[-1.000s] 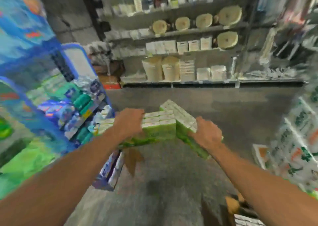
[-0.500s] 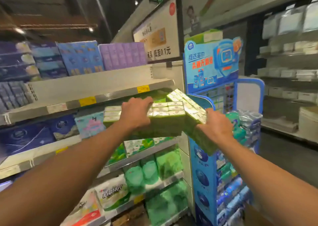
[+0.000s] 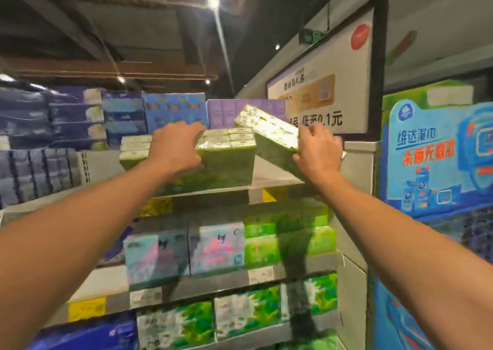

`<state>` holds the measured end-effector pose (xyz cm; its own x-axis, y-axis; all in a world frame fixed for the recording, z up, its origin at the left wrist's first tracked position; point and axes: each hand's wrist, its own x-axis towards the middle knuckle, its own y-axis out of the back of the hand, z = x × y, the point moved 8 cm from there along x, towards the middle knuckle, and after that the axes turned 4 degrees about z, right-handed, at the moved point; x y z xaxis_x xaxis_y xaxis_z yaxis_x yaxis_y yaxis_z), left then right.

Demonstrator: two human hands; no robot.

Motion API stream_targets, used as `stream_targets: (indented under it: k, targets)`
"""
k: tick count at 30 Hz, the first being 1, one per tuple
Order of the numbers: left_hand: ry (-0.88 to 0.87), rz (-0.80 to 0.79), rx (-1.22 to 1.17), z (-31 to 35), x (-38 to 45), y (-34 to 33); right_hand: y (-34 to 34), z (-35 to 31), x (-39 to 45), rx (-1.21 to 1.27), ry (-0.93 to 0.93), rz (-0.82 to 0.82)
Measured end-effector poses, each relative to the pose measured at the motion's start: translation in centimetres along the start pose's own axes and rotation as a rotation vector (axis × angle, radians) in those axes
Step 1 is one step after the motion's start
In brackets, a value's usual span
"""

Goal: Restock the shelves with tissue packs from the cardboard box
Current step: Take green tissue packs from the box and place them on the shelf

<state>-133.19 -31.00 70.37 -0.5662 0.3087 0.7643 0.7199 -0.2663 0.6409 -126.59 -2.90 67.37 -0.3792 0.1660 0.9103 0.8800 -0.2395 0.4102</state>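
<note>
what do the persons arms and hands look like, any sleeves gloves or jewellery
Both forearms are bare as far as the picture shows, with no sleeve in view. The left hand and right hand wear no gloves, and no rings, watch or wristband show on the fingers or wrists. The image is soft, so fine marks cannot be ruled out.

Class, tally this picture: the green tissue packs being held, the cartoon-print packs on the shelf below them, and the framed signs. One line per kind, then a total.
Green tissue packs held: 2
Cartoon-print packs: 2
Framed signs: 1
Total: 5
</note>
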Motion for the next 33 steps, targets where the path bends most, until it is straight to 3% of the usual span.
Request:
stream_targets:
  k: [5, 11, 21, 24, 27, 29, 33]
  targets:
    - [0.009, -0.053, 0.041, 0.1, 7.5, -6.8, -10.4, 1.2, 7.5, -0.009, 0.088, -0.044]
    - [0.013, -0.255, -0.027, 0.4, 13.1, -16.1, -22.3, 2.5, 11.7, -0.042, 0.197, -0.291]
    - [-0.095, -0.306, -0.093, -0.4, 17.8, -22.6, -29.7, 4.0, 13.6, -0.007, 0.177, -0.334]
    - [0.069, -0.195, -0.083, -3.9, 17.2, -22.3, -30.4, 4.6, 13.5, -0.049, 0.15, -0.332]
    - [0.286, -0.219, -0.162, -7.7, 15.4, -23.4, -30.1, 6.1, 12.8, -0.107, -0.05, -0.34]
    - [0.341, -0.228, -0.272, -8.1, 15.2, -24.0, -30.3, 6.8, 12.5, 0.008, -0.133, -0.381]
    - [0.366, -0.199, -0.389, -4.6, 16.0, -24.8, -31.1, 7.8, 13.0, 0.245, -0.117, -0.369]
